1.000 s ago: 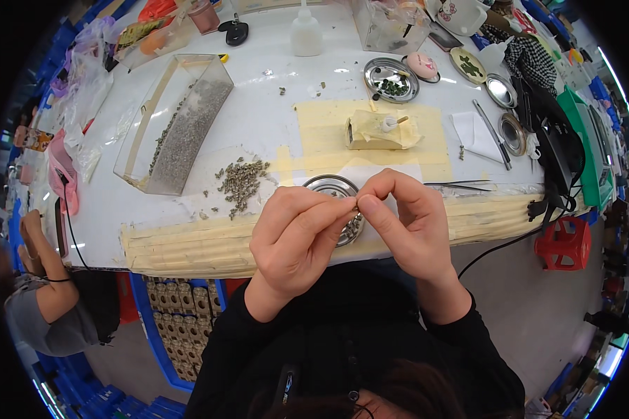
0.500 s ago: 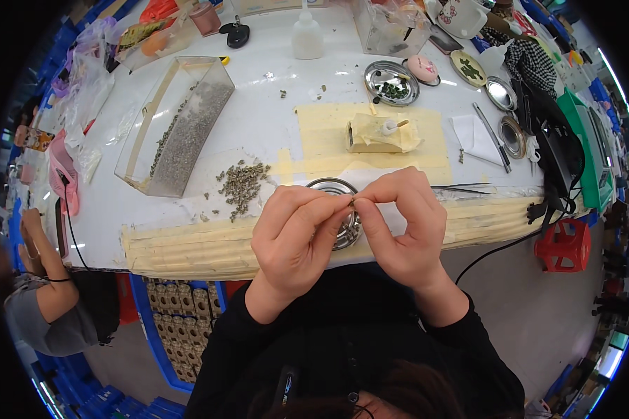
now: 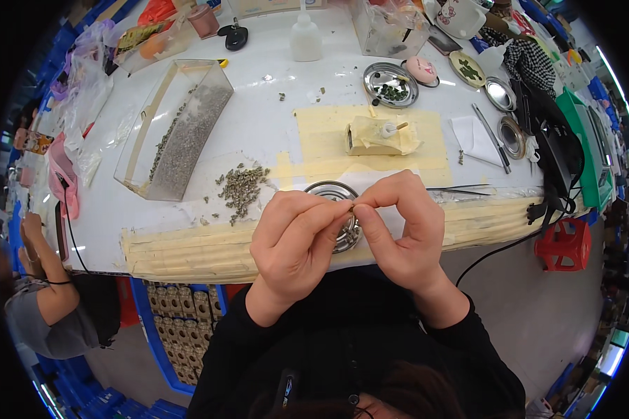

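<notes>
My left hand (image 3: 293,244) and my right hand (image 3: 405,234) meet fingertip to fingertip over a round metal dish (image 3: 319,187). Each is closed in a pinch of thumb and forefinger. Between the tips is something tiny and dark, too small to name. Several small metal pieces show in the dish, which my hands partly cover. Left of my left hand lies a loose pile of small grey-brown metal parts (image 3: 240,190). Beyond my right hand, a small block wrapped in yellow tape (image 3: 374,137) stands on a taped patch of the table.
A clear bin (image 3: 192,133) of small parts lies at the left. Tweezers (image 3: 461,190) rest near the taped table edge (image 3: 189,253). Farther back are a white squeeze bottle (image 3: 306,40) and a dish of dark green pieces (image 3: 400,70). Another person's arm (image 3: 52,279) is at far left.
My hands stay pinched together over the dish, with only a very slight shift of the fingers. The whole picture has moved down a little; nothing on the table has visibly moved.
</notes>
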`<state>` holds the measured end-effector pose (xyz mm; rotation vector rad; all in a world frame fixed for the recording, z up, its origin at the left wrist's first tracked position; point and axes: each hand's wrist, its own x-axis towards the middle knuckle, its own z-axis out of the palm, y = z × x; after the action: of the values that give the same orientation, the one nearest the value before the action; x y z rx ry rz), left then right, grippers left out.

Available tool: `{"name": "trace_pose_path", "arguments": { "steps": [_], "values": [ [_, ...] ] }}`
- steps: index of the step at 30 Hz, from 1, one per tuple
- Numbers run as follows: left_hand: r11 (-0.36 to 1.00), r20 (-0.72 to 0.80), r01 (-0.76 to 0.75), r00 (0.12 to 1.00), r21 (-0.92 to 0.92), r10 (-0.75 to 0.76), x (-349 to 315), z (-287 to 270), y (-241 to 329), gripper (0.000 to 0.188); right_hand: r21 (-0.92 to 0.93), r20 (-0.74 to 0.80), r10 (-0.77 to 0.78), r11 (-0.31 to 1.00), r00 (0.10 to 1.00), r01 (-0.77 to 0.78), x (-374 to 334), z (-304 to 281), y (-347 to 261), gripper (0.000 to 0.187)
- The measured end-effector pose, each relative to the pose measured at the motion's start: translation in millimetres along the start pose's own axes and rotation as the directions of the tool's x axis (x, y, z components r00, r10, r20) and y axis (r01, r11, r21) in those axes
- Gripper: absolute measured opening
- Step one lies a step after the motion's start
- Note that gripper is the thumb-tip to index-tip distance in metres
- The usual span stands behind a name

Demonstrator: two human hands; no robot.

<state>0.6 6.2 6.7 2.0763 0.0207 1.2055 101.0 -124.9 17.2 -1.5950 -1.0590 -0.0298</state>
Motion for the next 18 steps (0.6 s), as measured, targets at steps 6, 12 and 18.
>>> {"name": "trace_pose_path", "arguments": {
  "steps": [6, 12, 18],
  "values": [
    [0.999, 0.021, -0.009, 1.000, -0.038, 0.010, 0.0, -3.1, -0.7, 0.025, 0.179, 0.051, 0.153, 0.971, 0.987, -0.159, -3.3, 3.0, 0.3, 0.005],
    [1.000, 0.015, 0.018, 1.000, -0.022, -0.018, -0.3, -1.3, 0.1, 0.025, 0.050, -0.020, 0.050, 0.998, 0.999, -0.049, -2.9, 3.1, 1.8, 0.006],
    [0.999, 0.033, 0.028, 0.999, -0.045, -0.026, 0.1, -1.3, 0.0, 0.023, 0.128, 0.019, 0.117, 0.985, 0.993, -0.119, -1.5, 1.6, 0.5, 0.006]
  ]
}}
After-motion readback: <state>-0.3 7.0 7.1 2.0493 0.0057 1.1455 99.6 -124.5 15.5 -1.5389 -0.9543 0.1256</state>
